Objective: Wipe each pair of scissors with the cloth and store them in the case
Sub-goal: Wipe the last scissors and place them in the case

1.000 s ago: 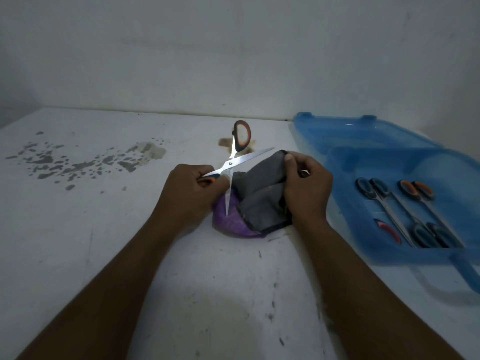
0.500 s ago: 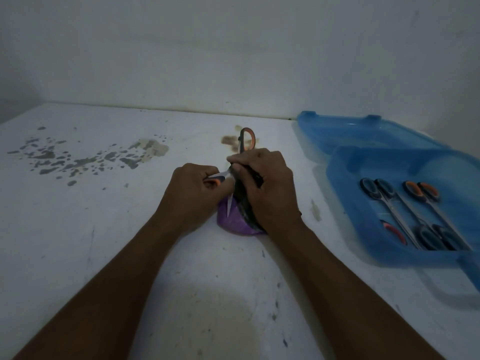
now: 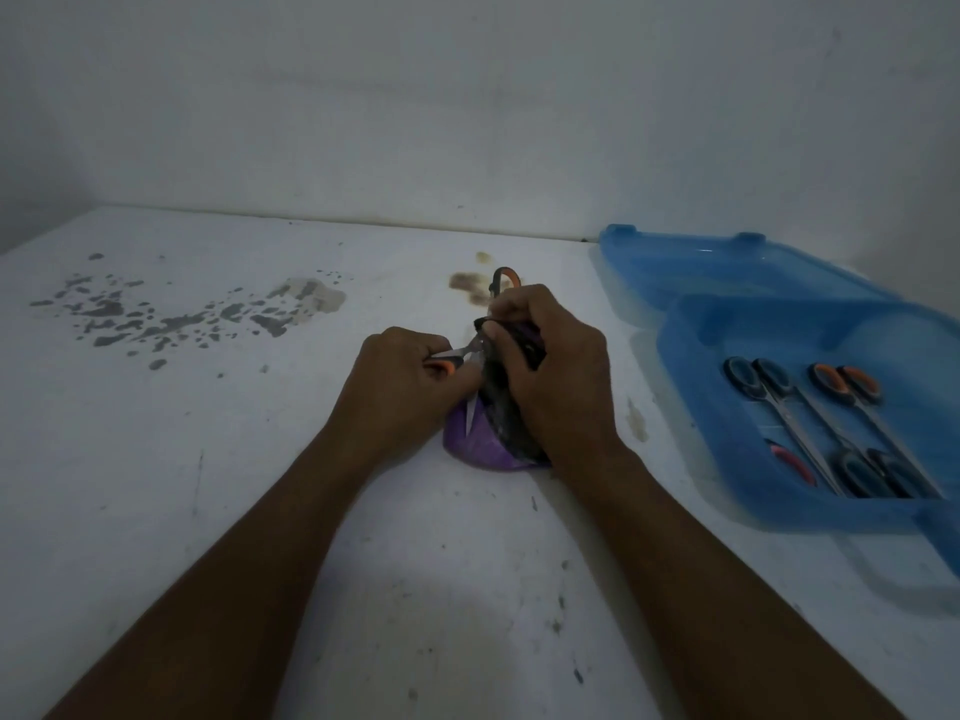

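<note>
Two hands: one left hand [image 3: 402,379], one right hand [image 3: 556,376]. One cloth [image 3: 506,428]. One case [image 3: 779,324]. Scissors: one held pair [image 3: 467,354]. Three lie in the case: black pair [image 3: 753,379], orange pair [image 3: 847,381], second black pair [image 3: 872,472]. A red handle [image 3: 792,462] may be a fourth.

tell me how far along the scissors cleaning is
Done: several pairs of scissors lie in the open blue case. In hand: the left hand grips the orange handle of an opened pair, while the right hand grips the cloth around part of it. Left: finish wiping this pair and put it in the case; no other scissors show on the table.
</note>
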